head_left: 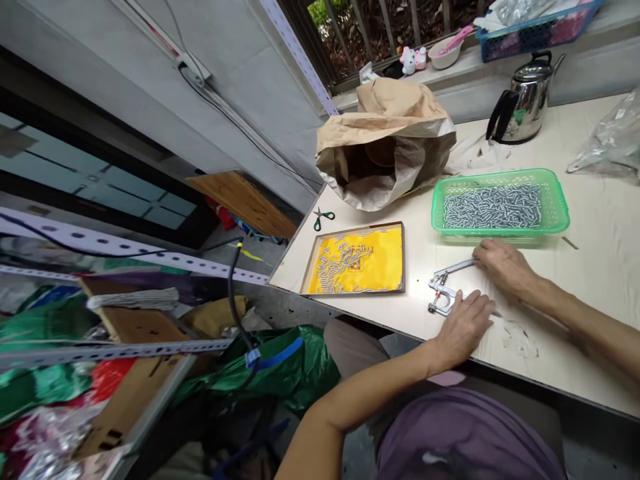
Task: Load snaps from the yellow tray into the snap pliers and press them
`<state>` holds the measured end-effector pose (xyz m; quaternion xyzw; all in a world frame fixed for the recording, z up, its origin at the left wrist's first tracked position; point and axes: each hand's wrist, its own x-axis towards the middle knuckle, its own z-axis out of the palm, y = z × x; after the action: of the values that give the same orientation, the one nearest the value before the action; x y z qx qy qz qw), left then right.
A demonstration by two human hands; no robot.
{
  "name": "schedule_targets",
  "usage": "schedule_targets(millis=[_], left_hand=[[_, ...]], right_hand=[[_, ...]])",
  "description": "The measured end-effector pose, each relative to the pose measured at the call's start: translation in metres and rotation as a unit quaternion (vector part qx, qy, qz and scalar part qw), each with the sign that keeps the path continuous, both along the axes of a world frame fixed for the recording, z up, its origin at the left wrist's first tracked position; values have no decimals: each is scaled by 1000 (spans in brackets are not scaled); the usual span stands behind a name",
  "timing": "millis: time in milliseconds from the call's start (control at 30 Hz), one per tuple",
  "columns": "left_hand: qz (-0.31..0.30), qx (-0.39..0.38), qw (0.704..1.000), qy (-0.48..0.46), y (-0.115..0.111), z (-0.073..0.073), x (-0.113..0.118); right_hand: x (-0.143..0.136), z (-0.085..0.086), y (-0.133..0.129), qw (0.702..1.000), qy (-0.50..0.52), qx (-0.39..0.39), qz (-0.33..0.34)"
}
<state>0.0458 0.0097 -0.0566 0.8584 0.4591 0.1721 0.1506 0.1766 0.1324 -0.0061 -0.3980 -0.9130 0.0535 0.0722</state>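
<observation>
A metal hand press tool (442, 293) with a long lever and a curved jaw lies on the pale table. My left hand (463, 327) rests over its lower handle, fingers wrapped on it. At the end of the upper lever, my right hand (503, 263) has its fingers closed round the tip. Behind my right hand stands a green plastic basket (553, 223) filled with small silver metal pieces (493, 207). To the left of the tool sits a shallow cardboard tray (403, 260) with a yellow lining, and many small metal pieces (333, 270) are scattered on its left side.
Green-handled scissors (323, 217) lie behind the tray. A large open brown paper bag (385, 153) stands at the back. A steel kettle (527, 100) and a clear plastic bag (613, 143) are at the back right. Small clear plastic scraps (520, 339) lie near the front edge.
</observation>
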Motion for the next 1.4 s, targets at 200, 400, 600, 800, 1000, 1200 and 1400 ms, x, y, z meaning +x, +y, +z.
schedule_targets(millis=[200,400,600,800,1000,1200,1400], left_hand=[[15,-41,999,-9,-15,7,-12],[133,12,991,24,-34,31,-90],[354,66,930,66,37,50,-187],[384,-58,904,182,88,46,-210],[349,-78,915,187,95,49,-216],[375,-96,922,26,70,63,-189],[350,-337,820,-303,18,52,-113]], right_hand=[[-59,5,-34,969,-7,-19,248],[-81,-11,-35,955,120,-18,270],[-51,50,-5,938,326,43,112],[14,64,27,973,150,170,-41],[16,9,-44,978,172,-116,24],[3,-16,-73,988,103,-113,-9],[2,-15,-72,995,49,-86,6]])
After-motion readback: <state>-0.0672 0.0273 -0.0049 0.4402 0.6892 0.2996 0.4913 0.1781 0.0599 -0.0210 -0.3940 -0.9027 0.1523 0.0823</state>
